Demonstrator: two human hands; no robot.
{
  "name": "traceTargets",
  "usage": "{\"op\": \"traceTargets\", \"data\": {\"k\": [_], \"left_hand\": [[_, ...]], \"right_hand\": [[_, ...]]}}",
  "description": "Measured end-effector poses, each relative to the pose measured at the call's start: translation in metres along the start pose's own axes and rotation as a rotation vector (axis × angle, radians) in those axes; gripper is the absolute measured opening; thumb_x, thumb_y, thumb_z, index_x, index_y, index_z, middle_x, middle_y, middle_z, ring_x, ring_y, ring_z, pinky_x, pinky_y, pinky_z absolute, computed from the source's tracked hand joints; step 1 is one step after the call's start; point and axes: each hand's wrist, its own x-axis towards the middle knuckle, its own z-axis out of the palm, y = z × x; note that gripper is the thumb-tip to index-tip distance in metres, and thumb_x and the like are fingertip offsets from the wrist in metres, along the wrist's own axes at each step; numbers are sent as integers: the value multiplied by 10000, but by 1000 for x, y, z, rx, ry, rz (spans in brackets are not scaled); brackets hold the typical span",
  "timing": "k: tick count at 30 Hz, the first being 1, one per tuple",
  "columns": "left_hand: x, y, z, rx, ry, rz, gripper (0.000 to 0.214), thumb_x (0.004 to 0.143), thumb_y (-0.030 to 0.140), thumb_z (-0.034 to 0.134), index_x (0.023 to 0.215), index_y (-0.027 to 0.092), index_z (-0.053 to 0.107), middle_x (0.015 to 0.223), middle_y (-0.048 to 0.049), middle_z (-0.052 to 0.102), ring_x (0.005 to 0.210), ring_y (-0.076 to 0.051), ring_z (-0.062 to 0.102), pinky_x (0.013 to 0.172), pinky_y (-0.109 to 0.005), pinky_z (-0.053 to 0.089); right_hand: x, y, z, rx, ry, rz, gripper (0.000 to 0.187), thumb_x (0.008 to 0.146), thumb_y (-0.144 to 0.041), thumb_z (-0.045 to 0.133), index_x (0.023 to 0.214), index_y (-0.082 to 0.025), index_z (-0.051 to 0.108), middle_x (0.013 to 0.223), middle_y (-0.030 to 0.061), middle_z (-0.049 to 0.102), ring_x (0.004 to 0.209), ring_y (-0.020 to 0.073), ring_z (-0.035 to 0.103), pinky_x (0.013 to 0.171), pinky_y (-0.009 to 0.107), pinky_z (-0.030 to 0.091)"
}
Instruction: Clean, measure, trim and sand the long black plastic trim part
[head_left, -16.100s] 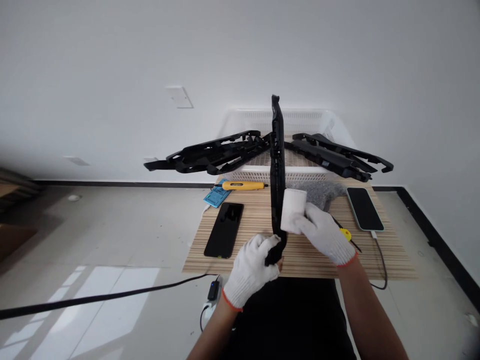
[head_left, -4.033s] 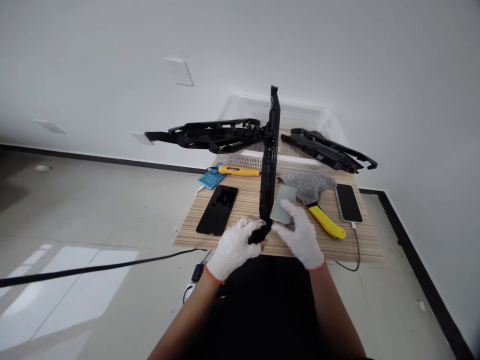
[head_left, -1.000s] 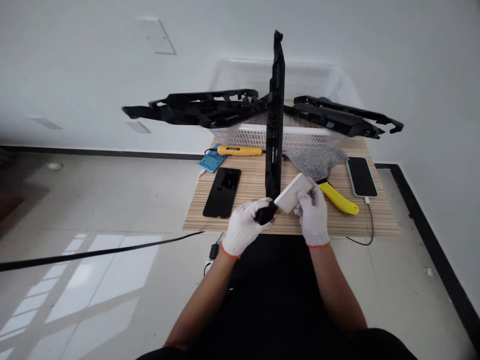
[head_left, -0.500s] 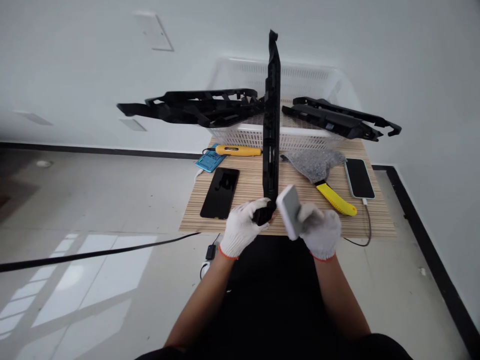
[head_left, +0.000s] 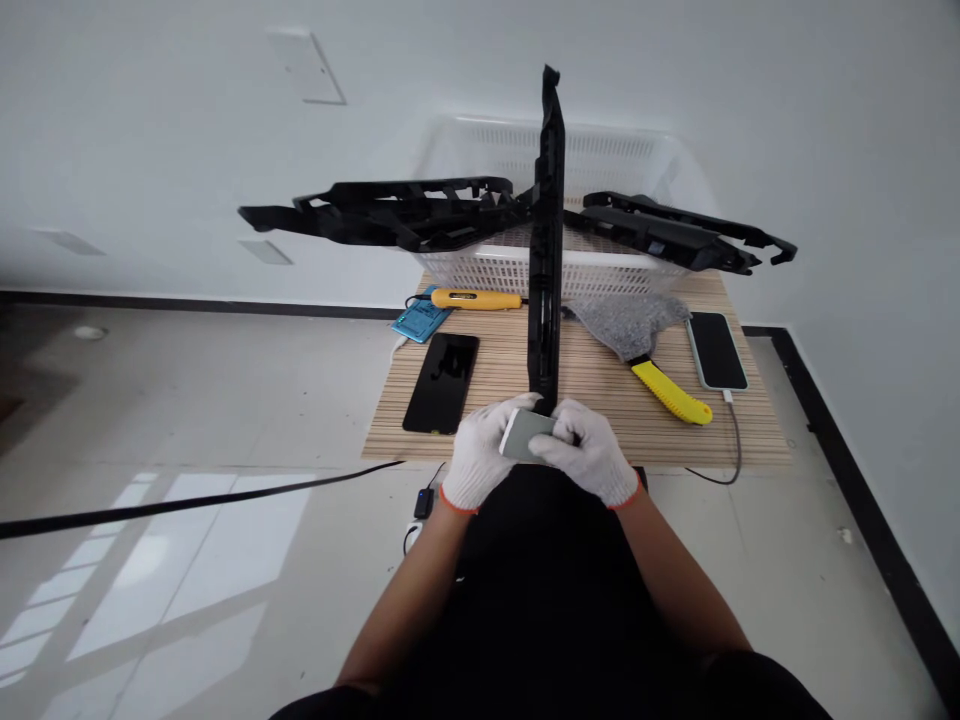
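A long black plastic trim piece (head_left: 545,260) stretches away from me over the wooden table, its far end above a white basket. My left hand (head_left: 478,455), in a white knitted glove, is closed round its near end. My right hand (head_left: 592,452), gloved the same way, grips a grey-faced sanding sponge (head_left: 523,437) with a white edge. The sponge lies across the trim's near end, between both hands, and hides that end. Its grey face is turned up towards me, with my right thumb on it.
The white basket (head_left: 622,272) holds more black trim pieces (head_left: 405,215) that jut past its sides. On the table (head_left: 502,360) lie a dark phone (head_left: 441,384), a yellow-handled tool (head_left: 476,300), a blue card (head_left: 421,317), a grey cloth (head_left: 634,322), a yellow-handled brush (head_left: 671,392) and a cabled phone (head_left: 718,351).
My right hand has moved left with the sanding sponge, from beside the trim piece onto its near end. The sponge has turned flatter. My left hand keeps its hold.
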Motion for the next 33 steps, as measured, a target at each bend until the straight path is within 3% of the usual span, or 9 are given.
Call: {"op": "traceTargets", "data": {"k": [4,7,11,14,18,22,26,30,33], "left_hand": [[2,2,-2,-3,-31,-25,347,724,273,815,1069,263,772,1014,-8,826,867,-228,773,794,-323,607],[3,3,-2,-1,-30,-3,384,716,263,816,1097,255,773,1049,-18,826,887,-235,775,813,-331,608],[1,4,-2,-5,-39,5,301,751,261,776,1052,259,781,1077,-24,824,900,-237,777,836,-344,608],[0,3,-3,-41,-36,-12,355,740,245,767,1095,248,774,1089,-28,823,936,-241,779,878,-346,606],[0,0,-3,-111,-19,-12,316,716,221,776,1031,242,778,1095,-22,822,918,-234,786,851,-332,618],[-1,-5,-1,-231,29,27,355,716,241,800,1069,222,764,1181,-58,802,1034,-256,777,936,-355,613],[-2,-5,0,-244,25,-32,273,724,227,797,994,223,758,1137,-52,810,943,-235,785,862,-340,626],[-3,-1,0,-275,44,-43,253,714,225,804,960,215,744,1108,-57,814,967,-244,783,868,-343,628],[-2,2,-1,-223,34,-28,240,751,257,805,984,226,756,1120,-51,815,947,-233,789,858,-333,627]], "right_hand": [[0,1,-2,28,149,71,494,867,-431,724,618,-236,343,599,-60,378,578,114,358,558,277,318],[0,2,-4,14,59,96,504,845,-439,747,621,-236,344,587,-66,366,566,108,343,544,272,305],[-2,0,-4,-33,115,103,507,834,-449,747,612,-233,345,592,-61,368,572,110,349,557,273,313],[-3,-1,-2,-61,-5,68,520,795,-444,772,599,-231,340,602,-54,395,583,113,366,565,279,319],[-2,-1,-3,-33,224,87,505,843,-463,727,604,-241,342,589,-53,388,569,120,354,558,286,322],[-7,-1,-5,-60,-80,-23,523,767,-415,812,568,-228,366,624,-32,456,598,128,414,589,296,350],[-11,0,-4,-50,202,53,529,824,-430,773,595,-238,336,609,-44,409,573,124,375,559,295,329],[-9,1,-6,-57,94,65,547,800,-450,797,604,-240,331,614,-52,416,568,117,376,556,290,327],[-5,3,-9,-131,271,134,520,807,-468,796,613,-238,371,589,-63,394,577,115,366,566,284,329]]}}
